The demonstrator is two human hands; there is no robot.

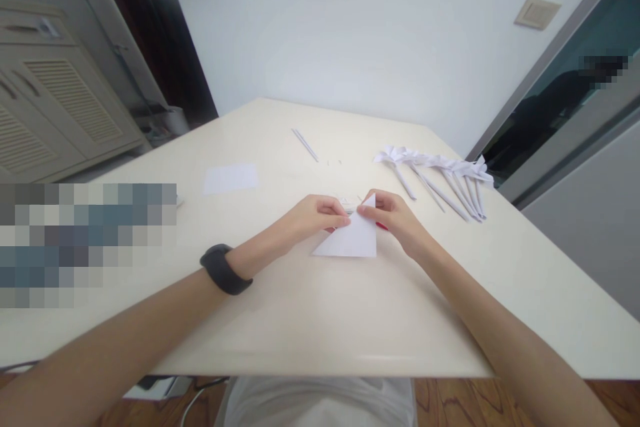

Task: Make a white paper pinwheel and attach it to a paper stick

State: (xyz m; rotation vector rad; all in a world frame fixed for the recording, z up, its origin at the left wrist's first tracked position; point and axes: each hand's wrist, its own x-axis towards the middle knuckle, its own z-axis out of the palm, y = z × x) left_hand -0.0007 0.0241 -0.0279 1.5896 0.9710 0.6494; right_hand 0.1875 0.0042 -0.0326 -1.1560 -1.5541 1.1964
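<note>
Nearest to me my two forearms run up over the near edge of the cream table (pixel 310 320), and on my left wrist sits a black wristband (pixel 225 269). My left hand (pixel 320 215) lies knuckles up on the tabletop, its fingers curled in, and its fingertips pinch the left slope of a white paper triangle (pixel 353 239). My right hand (pixel 395 217) meets it from the other side, thumb and forefinger closed on the paper just under its upper point, so both hands grasp the same folded sheet. The triangle lies flat on the table between them, a little right of the middle, its long base toward me and its tip standing up between my fingertips. A bit of red shows just under my right hand; what it is I cannot tell. Farther off to the left a small white paper rectangle (pixel 231 178) lies flat and well apart from my hands. Beyond it, near the far middle of the table, lies a thin rolled paper stick (pixel 305 145). To the far right, near the table's edge, a row of folded paper flowers on paper stems (pixel 440 177) lies fanned out side by side, heads away from me. Behind the table stands a white wall (pixel 350 27).
</note>
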